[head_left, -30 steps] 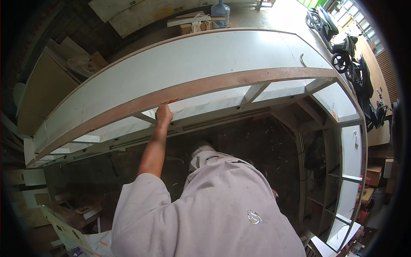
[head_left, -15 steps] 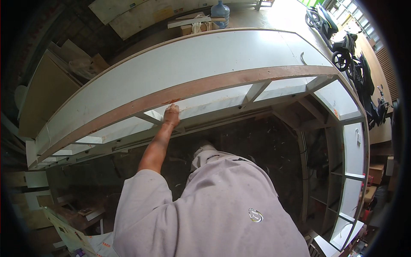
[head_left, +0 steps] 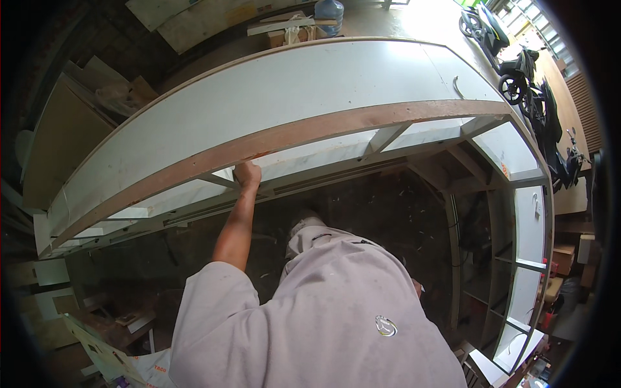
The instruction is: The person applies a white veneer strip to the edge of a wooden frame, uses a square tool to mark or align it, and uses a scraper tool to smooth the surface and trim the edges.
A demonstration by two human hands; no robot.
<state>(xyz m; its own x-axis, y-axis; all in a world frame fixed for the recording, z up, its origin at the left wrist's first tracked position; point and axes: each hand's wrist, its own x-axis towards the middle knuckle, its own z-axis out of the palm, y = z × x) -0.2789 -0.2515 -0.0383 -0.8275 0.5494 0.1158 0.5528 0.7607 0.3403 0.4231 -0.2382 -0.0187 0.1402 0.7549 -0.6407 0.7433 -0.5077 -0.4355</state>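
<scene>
The left hand (head_left: 248, 173) reaches up and forward, its fingers curled over a white crosspiece (head_left: 223, 181) just under the brown wooden rail (head_left: 336, 126) of a large white cabinet frame (head_left: 272, 90). The rail's long axis runs from lower left to upper right across the view, bowed by the lens, and the frame follows the same line, its white panel lying beyond the rail. The hand is closed on the crosspiece where that piece meets the rail; the thumb is hidden. Compared with a second ago, the hand sits a little further left and lower along the rail, and the forearm leans more upright. The right hand is out of sight below the person's grey shirt (head_left: 323, 310). Under the frame lies a dark floor (head_left: 388, 207) strewn with shavings. On the right the frame bends down into open white shelves (head_left: 527, 258). Beyond it stand motorbikes (head_left: 517, 71) at upper right, a blue water jug (head_left: 328, 9) at top, and boards (head_left: 58, 136) leaning at left.
</scene>
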